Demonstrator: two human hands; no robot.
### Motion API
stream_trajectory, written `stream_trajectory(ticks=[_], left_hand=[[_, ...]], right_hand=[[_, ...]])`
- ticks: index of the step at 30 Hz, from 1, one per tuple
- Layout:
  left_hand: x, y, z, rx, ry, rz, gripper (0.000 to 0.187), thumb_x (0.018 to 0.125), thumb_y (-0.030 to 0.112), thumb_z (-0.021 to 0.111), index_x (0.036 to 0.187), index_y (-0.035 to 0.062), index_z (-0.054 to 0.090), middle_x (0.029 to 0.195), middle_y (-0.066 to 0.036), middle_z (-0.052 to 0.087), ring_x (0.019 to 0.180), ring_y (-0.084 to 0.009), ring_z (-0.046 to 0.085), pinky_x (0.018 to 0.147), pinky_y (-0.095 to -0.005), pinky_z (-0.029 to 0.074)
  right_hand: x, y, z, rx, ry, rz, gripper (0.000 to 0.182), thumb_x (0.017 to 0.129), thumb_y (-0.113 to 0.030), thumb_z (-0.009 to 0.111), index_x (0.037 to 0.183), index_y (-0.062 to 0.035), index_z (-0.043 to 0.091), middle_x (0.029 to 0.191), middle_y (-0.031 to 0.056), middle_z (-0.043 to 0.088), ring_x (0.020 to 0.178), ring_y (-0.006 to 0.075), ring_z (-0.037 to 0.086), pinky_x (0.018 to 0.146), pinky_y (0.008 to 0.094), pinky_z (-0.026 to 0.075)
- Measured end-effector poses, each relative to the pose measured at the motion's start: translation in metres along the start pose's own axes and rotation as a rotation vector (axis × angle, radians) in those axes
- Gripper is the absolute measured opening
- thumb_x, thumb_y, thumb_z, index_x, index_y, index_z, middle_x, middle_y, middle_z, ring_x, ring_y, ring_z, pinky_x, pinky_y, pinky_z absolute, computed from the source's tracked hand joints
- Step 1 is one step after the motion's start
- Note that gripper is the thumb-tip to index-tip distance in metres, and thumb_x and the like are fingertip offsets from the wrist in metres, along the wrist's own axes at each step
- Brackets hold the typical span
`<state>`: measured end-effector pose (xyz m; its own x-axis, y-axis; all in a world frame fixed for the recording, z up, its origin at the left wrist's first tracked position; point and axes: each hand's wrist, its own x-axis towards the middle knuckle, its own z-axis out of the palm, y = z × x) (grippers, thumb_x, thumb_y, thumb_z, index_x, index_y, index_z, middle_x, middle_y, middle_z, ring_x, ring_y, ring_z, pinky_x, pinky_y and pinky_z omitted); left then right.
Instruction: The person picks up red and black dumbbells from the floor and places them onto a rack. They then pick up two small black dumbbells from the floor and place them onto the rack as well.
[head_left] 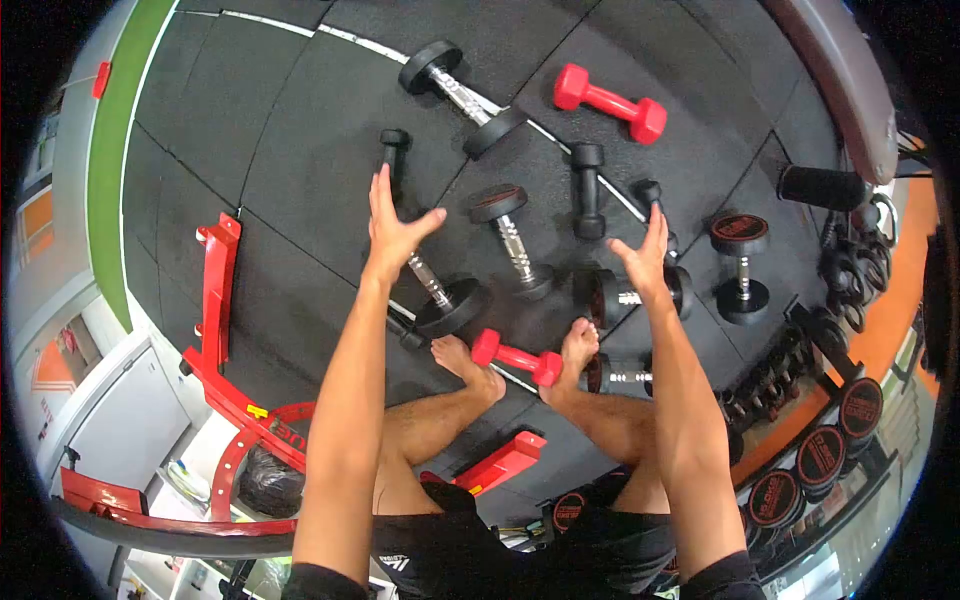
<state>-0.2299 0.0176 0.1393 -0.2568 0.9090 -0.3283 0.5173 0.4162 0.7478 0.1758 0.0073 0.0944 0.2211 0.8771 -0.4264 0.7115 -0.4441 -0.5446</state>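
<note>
My left hand (395,232) is raised in the air with thumb and fingers apart, holding nothing; it partly covers a chrome-handled dumbbell (430,280) below. Also empty, with its fingers spread, my right hand (645,252) hangs over a chrome-handled dumbbell (604,298). Between the hands lies another chrome-handled dumbbell (514,245), with a small black dumbbell (588,190) to its right. A red dumbbell (517,358) rests between my bare feet. Farther off are a large chrome-handled dumbbell (460,97) and a second red dumbbell (610,103).
A red metal frame (215,300) stands at the left. At the right, one dumbbell (742,270) is upright on the black mat floor, near a rack of dumbbells (820,455). A padded bench (840,80) reaches in at the upper right.
</note>
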Motion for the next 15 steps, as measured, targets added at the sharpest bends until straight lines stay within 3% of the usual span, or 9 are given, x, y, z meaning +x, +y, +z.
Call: stream_trajectory(ticks=[3, 7, 9, 10, 13, 15], left_hand=[[0.046, -0.030, 0.006, 0.042, 0.009, -0.095, 0.115, 0.064, 0.041, 0.085, 0.154, 0.0099, 0.019, 0.158, -0.019, 0.022, 0.143, -0.0369, 0.027, 0.115, -0.0440, 0.027], [0.084, -0.044, 0.013, -0.271, 0.055, -0.349, 0.119, 0.068, 0.039, 0.085, 0.154, 0.0012, 0.012, 0.151, -0.025, 0.030, 0.138, -0.0329, 0.034, 0.112, -0.0402, 0.031], [0.099, -0.048, 0.017, -0.295, 0.051, -0.434, 0.119, 0.068, 0.039, 0.084, 0.154, 0.0018, 0.010, 0.149, -0.025, 0.034, 0.136, -0.0334, 0.038, 0.111, -0.0400, 0.032], [0.111, -0.063, 0.022, -0.320, 0.036, -0.446, 0.115, 0.067, 0.037, 0.083, 0.153, 0.0017, 0.015, 0.148, -0.024, 0.037, 0.134, -0.0336, 0.041, 0.110, -0.0400, 0.034], [0.137, -0.100, 0.031, -0.049, 0.035, -0.369, 0.104, 0.067, 0.034, 0.080, 0.149, 0.0008, 0.025, 0.144, -0.024, 0.043, 0.131, -0.0333, 0.045, 0.107, -0.0401, 0.037], [0.149, -0.109, 0.034, 0.032, 0.049, -0.492, 0.092, 0.068, 0.033, 0.077, 0.143, 0.0002, 0.036, 0.139, -0.023, 0.048, 0.127, -0.0331, 0.049, 0.105, -0.0404, 0.040]], right_hand=[[0.006, -0.004, 0.010, -0.003, -0.029, 0.050, 0.114, 0.064, -0.036, 0.082, 0.155, -0.0190, 0.015, 0.159, 0.0190, 0.015, 0.147, 0.0345, 0.015, 0.118, 0.0469, 0.019], [0.018, 0.011, 0.024, -0.039, 0.022, 0.065, 0.114, 0.065, -0.038, 0.081, 0.155, -0.0205, 0.014, 0.160, 0.0175, 0.014, 0.148, 0.0352, 0.013, 0.116, 0.0542, 0.017], [0.021, 0.016, 0.026, -0.072, 0.055, 0.091, 0.114, 0.065, -0.038, 0.081, 0.155, -0.0212, 0.014, 0.160, 0.0163, 0.013, 0.148, 0.0359, 0.011, 0.115, 0.0589, 0.015], [0.023, 0.019, 0.028, -0.077, 0.065, 0.095, 0.114, 0.065, -0.038, 0.081, 0.155, -0.0217, 0.014, 0.161, 0.0148, 0.011, 0.148, 0.0376, 0.008, 0.114, 0.0641, 0.013], [0.025, 0.024, 0.034, -0.115, 0.106, 0.149, 0.115, 0.065, -0.038, 0.082, 0.155, -0.0222, 0.013, 0.162, 0.0141, 0.009, 0.148, 0.0381, 0.006, 0.114, 0.0640, 0.012], [0.029, 0.027, 0.039, -0.138, 0.112, 0.206, 0.117, 0.064, -0.039, 0.082, 0.155, -0.0211, 0.012, 0.162, 0.0138, 0.009, 0.149, 0.0378, 0.005, 0.115, 0.0631, 0.008]])
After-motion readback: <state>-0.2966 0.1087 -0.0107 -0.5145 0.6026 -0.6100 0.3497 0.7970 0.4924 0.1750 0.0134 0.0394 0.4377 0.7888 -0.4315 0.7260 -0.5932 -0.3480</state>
